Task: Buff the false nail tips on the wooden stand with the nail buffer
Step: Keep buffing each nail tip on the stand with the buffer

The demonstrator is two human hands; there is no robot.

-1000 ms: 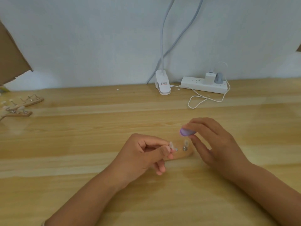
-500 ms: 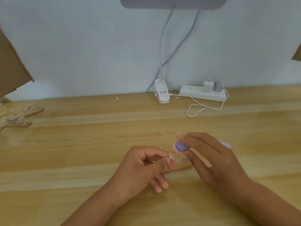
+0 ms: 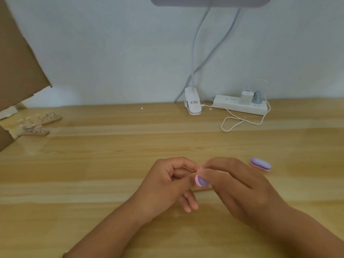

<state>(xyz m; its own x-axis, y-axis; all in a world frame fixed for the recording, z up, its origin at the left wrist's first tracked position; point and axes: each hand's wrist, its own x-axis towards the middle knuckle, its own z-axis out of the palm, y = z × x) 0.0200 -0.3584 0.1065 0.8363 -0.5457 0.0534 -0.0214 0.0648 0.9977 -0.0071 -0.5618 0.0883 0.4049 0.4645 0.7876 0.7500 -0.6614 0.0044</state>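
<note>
Moved since half a second ago: right hand (image 3: pixel 242 189) drawn in against left hand (image 3: pixel 165 185), covering wooden stand and nail tips between them. Right grip closed, pinching pink-and-purple nail buffer (image 3: pixel 201 181) at the fingertips, beside left thumb tip. Left grip curled tight, thumb to forefinger; contents not discernible. Farther right on table (image 3: pixel 93 183): second buffer (image 3: pixel 260 164), flat. At far edge: lamp clip (image 3: pixel 193 103), label print unreadable; power strip (image 3: pixel 240 105) with two plugs.

Left hand (image 3: pixel 165 185), in from seven o'clock, curls thumb against forefinger; right hand (image 3: pixel 240 189), from four o'clock, pinches a nail buffer (image 3: pixel 202 181), fingertips meeting.
</note>
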